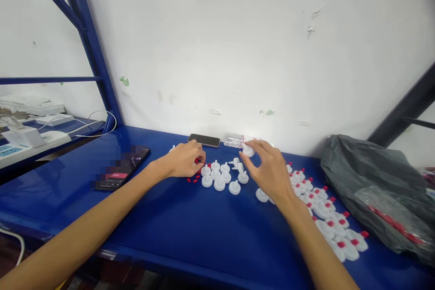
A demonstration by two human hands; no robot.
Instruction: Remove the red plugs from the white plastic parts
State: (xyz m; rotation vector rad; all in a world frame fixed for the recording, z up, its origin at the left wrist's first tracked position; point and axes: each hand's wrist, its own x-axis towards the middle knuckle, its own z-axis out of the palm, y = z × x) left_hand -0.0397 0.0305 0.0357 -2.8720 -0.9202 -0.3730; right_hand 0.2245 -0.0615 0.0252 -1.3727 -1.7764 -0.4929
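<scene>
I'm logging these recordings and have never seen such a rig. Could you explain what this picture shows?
There is no machine: these are a person's bare hands, seen by a camera worn on the head, looking forward and down. The right hand holds a white piece between thumb and fingers. The left hand is at some small red pieces; whether it grips one is hidden. On the blue table, white spouted pieces sit in the middle, and others with red tips lie at the right, beside a dark plastic bag. A phone lies at the left; another phone and a clear bottle lie near the wall.
</scene>
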